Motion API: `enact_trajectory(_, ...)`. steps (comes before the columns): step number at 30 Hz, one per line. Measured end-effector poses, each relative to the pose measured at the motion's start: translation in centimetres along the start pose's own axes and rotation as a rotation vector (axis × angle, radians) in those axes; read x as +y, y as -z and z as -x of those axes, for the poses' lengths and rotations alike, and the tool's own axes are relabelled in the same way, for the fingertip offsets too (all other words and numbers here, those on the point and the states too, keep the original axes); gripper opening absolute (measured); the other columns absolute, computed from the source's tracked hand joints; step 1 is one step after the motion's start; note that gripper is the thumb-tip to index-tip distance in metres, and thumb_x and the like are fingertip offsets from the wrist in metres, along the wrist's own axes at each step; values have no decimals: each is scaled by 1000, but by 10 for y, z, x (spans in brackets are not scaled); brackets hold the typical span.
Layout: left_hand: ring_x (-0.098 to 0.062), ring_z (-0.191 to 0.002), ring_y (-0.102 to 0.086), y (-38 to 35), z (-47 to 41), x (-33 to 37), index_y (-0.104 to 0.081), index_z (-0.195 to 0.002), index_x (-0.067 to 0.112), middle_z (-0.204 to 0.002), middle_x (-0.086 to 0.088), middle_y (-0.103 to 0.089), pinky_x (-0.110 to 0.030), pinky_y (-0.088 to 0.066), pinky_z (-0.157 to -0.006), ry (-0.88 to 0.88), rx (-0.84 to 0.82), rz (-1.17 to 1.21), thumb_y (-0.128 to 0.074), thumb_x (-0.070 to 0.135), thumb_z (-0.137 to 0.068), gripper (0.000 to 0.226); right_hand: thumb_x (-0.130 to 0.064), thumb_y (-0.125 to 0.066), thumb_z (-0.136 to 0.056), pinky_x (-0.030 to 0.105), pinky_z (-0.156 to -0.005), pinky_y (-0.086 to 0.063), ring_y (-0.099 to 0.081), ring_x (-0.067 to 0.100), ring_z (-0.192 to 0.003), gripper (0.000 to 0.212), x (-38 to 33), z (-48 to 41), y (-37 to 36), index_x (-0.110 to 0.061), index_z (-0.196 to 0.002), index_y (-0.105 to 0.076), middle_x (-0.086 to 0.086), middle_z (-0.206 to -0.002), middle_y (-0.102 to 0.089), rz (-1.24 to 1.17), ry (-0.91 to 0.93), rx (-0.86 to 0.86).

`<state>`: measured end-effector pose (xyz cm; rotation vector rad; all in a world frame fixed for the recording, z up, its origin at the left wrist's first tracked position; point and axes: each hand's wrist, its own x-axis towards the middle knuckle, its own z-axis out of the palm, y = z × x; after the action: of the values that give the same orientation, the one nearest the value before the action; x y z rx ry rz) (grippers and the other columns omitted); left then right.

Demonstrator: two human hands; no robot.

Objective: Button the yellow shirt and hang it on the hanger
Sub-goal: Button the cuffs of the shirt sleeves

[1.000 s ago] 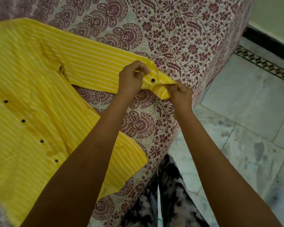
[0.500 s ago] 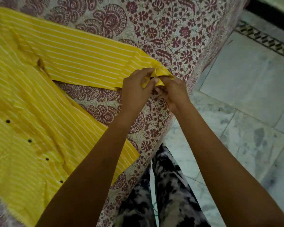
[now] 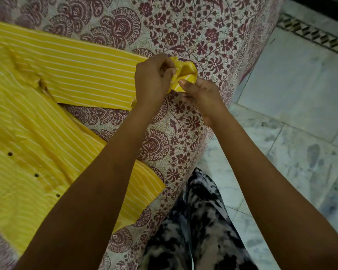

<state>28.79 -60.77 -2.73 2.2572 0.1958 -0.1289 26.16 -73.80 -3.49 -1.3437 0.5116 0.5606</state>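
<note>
Newly bunched cuff [image 3: 186, 72]; left hand [image 3: 152, 80], right hand [image 3: 203, 95] pinch; sleeve [image 3: 86, 75] rightward.

1. Yellow shirt [image 3: 47, 117] with thin white stripes and small dark buttons [image 3: 36, 175].
2. Cream bedsheet [image 3: 193, 36] printed with maroon flowers and paisley.
3. Black-and-white mottled trousers [image 3: 199, 221].
4. Grey-veined white marble floor [image 3: 300, 114].

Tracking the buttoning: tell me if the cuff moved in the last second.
Yes. The cuff, flat on the sheet before, now curls up off it between the left hand and right hand.
</note>
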Motion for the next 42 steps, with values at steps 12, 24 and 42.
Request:
enact_trajectory(12,4,-56,-52,4,15,2,-72,-85,11,-78,4,-68,-16,-46,-62,44,-7,35,-58,11,-75,17,-9,-58,-89,15,-62,-51,-64,7,-67,17,3,5,-14,2,-101,-65,3,-79,-67,-56,59,158)
enact_trajectory(24,-13,-68,-61,3,28,1,-67,-77,6,-75,-6,-70,-30,-51,-65,21,17,-35,-62,17,-77,12,-5,-59,-88,18,-65,-54,-61,3,-57,8,4,16,-19,-4,-91,-66,3,-74,-65,-44,58,164)
enact_trajectory(42,-21,-67,-61,19,19,-4,-54,-60,22,-60,6,-57,-39,-54,-69,77,-172,71,-59,16,-77,18,-2,-56,-89,18,-66,-55,-61,3,-56,14,5,20,-27,1,-98,-65,-1,-70,-65,-16,124,184)
